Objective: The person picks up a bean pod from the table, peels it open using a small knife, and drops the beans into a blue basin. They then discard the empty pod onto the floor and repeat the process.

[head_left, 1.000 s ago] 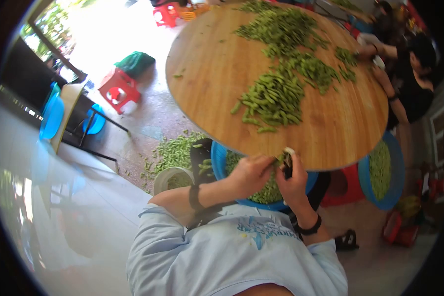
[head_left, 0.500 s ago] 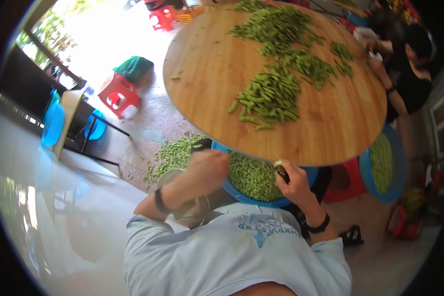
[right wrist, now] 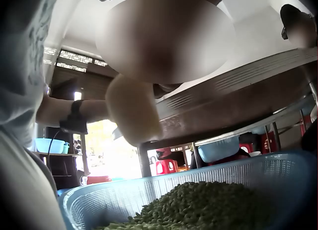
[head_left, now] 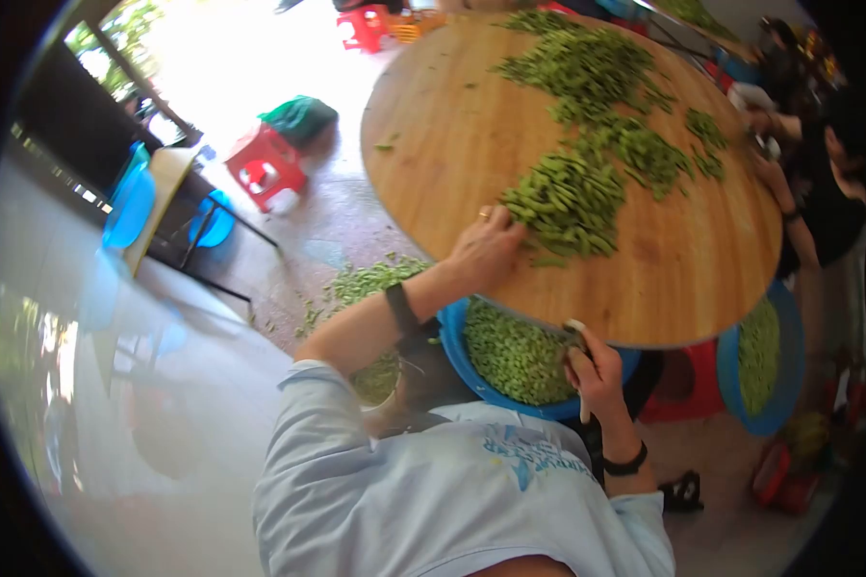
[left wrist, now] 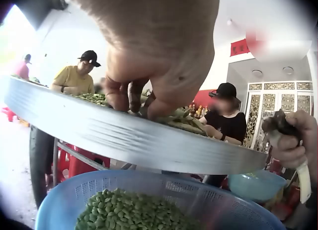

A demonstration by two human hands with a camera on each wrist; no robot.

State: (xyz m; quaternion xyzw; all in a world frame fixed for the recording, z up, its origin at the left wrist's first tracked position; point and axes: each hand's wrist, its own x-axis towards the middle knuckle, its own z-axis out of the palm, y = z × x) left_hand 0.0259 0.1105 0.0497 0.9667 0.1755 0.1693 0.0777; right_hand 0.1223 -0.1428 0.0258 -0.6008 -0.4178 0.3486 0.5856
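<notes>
My left hand point(head_left: 488, 252) reaches onto the round wooden table point(head_left: 443, 135), fingertips at the near edge of a heap of green bean pods point(head_left: 563, 202). In the left wrist view its fingers point(left wrist: 117, 93) point down among pods; whether they grip one I cannot tell. My right hand point(head_left: 597, 373) holds a small dark object point(left wrist: 280, 124) with a cream-coloured strip point(left wrist: 304, 183) sticking out below the fist. This hand is over the right side of a blue perforated basket point(head_left: 455, 351) of shelled green beans point(head_left: 515, 356), below the table's near edge.
Pods lie scattered on the floor at left, by a pale bucket point(head_left: 380, 385). Another blue basin point(head_left: 731, 375) of beans is at right, near a red stool point(head_left: 688, 385). A person in black point(head_left: 823, 212) works at the table's right side; a person in yellow point(left wrist: 74, 78) sits across.
My left hand went from beside the right hand out to the left, over the bucket side, then forward to the pod heap. The right hand stays over the basket with the dark object. The head view has shifted.
</notes>
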